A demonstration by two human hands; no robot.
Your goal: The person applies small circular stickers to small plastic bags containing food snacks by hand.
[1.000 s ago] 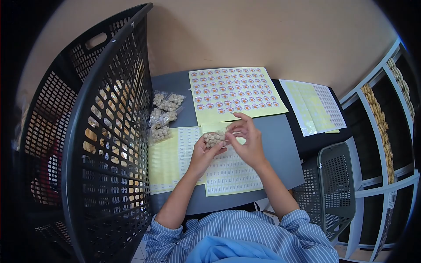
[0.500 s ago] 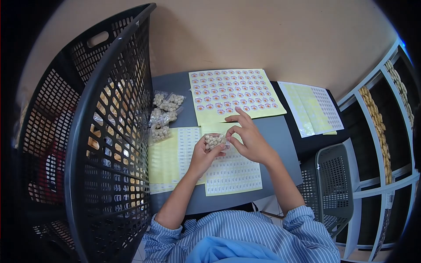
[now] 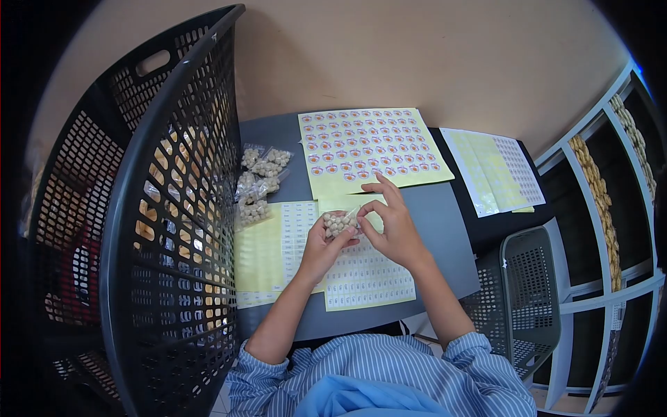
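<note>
Grey table (image 3: 445,229). Pale yellow sticker sheet (image 3: 372,149) carrying rows of round orange-and-white labels; a second yellow sheet (image 3: 365,274) gridded with small white labels. Clear packet (image 3: 339,222) of beige nuts. Black perforated basket (image 3: 167,208). Sleeves (image 3: 389,375) blue-and-white striped. Wall (image 3: 417,55) tan. Shelving (image 3: 590,229) white-framed, dark inside.
</note>
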